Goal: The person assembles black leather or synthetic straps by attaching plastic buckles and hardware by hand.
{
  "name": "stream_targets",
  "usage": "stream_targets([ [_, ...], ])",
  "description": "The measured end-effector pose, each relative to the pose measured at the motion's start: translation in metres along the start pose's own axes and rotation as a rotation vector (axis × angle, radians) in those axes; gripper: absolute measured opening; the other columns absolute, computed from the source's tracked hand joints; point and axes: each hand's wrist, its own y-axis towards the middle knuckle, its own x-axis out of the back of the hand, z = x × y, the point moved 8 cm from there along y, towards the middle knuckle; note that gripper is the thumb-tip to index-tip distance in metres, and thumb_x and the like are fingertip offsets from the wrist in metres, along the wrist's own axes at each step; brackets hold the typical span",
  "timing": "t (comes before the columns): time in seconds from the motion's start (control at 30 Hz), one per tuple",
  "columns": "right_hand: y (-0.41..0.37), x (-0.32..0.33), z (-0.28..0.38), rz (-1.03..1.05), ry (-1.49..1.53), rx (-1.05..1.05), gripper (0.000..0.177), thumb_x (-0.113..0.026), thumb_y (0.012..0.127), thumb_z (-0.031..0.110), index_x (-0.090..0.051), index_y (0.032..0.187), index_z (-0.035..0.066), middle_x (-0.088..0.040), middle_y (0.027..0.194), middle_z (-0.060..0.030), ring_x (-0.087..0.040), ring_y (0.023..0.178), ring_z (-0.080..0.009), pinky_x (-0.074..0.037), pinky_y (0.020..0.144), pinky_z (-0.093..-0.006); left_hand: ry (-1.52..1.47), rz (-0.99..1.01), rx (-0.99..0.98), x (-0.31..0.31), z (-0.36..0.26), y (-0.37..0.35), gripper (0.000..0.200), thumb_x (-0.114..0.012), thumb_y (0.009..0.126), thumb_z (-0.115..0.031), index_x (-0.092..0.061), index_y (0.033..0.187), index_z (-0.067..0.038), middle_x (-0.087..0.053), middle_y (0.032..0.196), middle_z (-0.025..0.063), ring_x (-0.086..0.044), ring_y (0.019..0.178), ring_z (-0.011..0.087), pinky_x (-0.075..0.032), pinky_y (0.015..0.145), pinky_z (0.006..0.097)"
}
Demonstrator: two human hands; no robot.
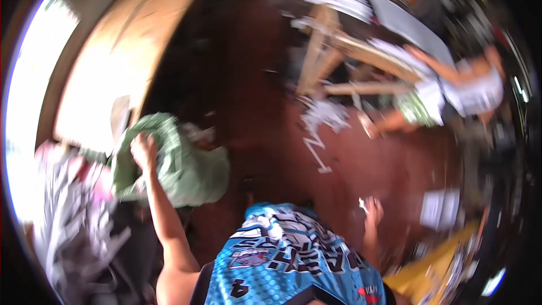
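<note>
The view is blurred by motion. My left hand (144, 149) is raised and closed on a pale green cloth sack (186, 166) that bulges to its right. My right hand (372, 212) hangs low beside my blue patterned shirt (288, 260) and pinches a small white scrap (363, 204), probably paper. White paper strips (323, 117) lie scattered on the red-brown floor (254, 107) ahead.
A heap of shredded white paper (73, 220) fills the left side. A wooden frame (333, 56) stands ahead, with another person (451, 90) sitting on the floor at the right. A light wooden panel (124, 51) leans at upper left. Loose sheets (437, 209) lie at right.
</note>
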Motion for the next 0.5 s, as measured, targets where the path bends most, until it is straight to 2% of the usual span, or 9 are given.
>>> stream_targets([
  [0.1,0.007,0.011,0.029,0.007,0.199,0.085,0.021,-0.058,0.086,0.014,-0.056,0.098,-0.004,-0.059,0.088,-0.0102,-0.060,0.083,-0.0184,-0.053,0.073,-0.0311,-0.420,-0.008,-0.070,-0.055,-0.113,-0.046,0.022,-0.064,0.075,-0.010,-0.059,0.096,-0.006,-0.058,0.088,0.0145,-0.056,0.085,0.0283,-0.046,0.074,0.0371],
  [0.17,0.001,0.039,0.052,-0.017,0.227,0.147,0.019,-0.057,0.086,0.013,-0.057,0.095,-0.004,-0.061,0.080,-0.0095,-0.061,0.075,-0.0161,-0.053,0.067,-0.0275,-0.688,0.233,-0.177,-0.056,-0.267,-0.113,0.016,-0.066,0.074,-0.012,-0.063,0.088,-0.005,-0.062,0.084,0.0118,-0.060,0.077,0.0267,-0.048,0.071,0.0361],
  [0.2,0.003,0.057,0.058,-0.027,0.209,0.187,0.017,-0.056,0.086,0.011,-0.058,0.093,-0.004,-0.062,0.076,-0.0098,-0.062,0.070,-0.0156,-0.053,0.064,-0.0260,-0.733,0.339,-0.560,-0.054,-0.353,-0.160,0.013,-0.065,0.075,-0.014,-0.065,0.085,-0.005,-0.063,0.084,0.0134,-0.061,0.078,0.0258,-0.048,0.071,0.0363],
  [0.3,-0.007,0.109,0.081,-0.002,0.224,0.302,0.014,-0.054,0.087,0.010,-0.058,0.086,-0.003,-0.060,0.067,-0.0067,-0.059,0.060,-0.0117,-0.050,0.057,-0.0239,-1.088,1.498,-0.454,-0.079,-0.535,-0.367,0.032,-0.055,0.086,-0.029,-0.065,0.095,0.000,-0.065,0.092,0.0143,-0.062,0.086,0.0243,-0.048,0.077,0.0349],
  [0.37,-0.011,0.143,0.082,0.009,0.244,0.348,0.012,-0.053,0.087,0.008,-0.058,0.083,-0.002,-0.059,0.065,-0.0056,-0.056,0.055,-0.0100,-0.048,0.054,-0.0240,-1.060,2.116,-0.533,-0.016,-0.625,-0.501,0.060,-0.040,0.090,-0.048,-0.053,0.111,0.007,-0.056,0.113,0.0196,-0.055,0.104,0.0274,-0.040,0.094,0.0374],
  [0.4,-0.014,0.160,0.083,0.027,0.197,0.381,0.011,-0.053,0.087,0.007,-0.057,0.081,-0.003,-0.057,0.063,-0.0044,-0.054,0.053,-0.0090,-0.044,0.049,-0.0220,-1.091,2.326,-0.455,0.002,-0.657,-0.552,0.066,-0.034,0.090,-0.052,-0.047,0.117,0.007,-0.054,0.117,0.0190,-0.051,0.110,0.0277,-0.036,0.098,0.0379],
  [0.43,-0.019,0.179,0.087,0.035,0.218,0.347,0.011,-0.053,0.086,0.007,-0.056,0.080,-0.003,-0.056,0.061,-0.0034,-0.052,0.052,-0.0079,-0.041,0.047,-0.0214,-1.174,2.529,-0.112,0.009,-0.688,-0.593,0.061,-0.038,0.090,-0.048,-0.047,0.117,0.006,-0.053,0.117,0.0184,-0.049,0.113,0.0267,-0.035,0.099,0.0375],
  [0.47,-0.025,0.193,0.086,0.047,0.246,0.304,0.012,-0.054,0.086,0.007,-0.056,0.080,-0.003,-0.054,0.060,-0.0024,-0.050,0.051,-0.0068,-0.039,0.046,-0.0208,-1.384,2.522,0.034,0.034,-0.723,-0.611,0.050,-0.047,0.089,-0.038,-0.047,0.116,0.004,-0.053,0.115,0.0189,-0.052,0.108,0.0259,-0.039,0.096,0.0369],
  [0.5,-0.020,0.210,0.069,-0.102,0.255,0.289,0.011,-0.054,0.087,0.007,-0.054,0.080,-0.002,-0.049,0.057,0.0000,-0.044,0.049,-0.0049,-0.034,0.044,-0.0198,-1.393,2.477,-0.037,0.048,-0.753,-0.627,0.043,-0.055,0.087,-0.025,-0.045,0.118,0.004,-0.053,0.116,0.0187,-0.057,0.101,0.0253,-0.044,0.091,0.0356],
])
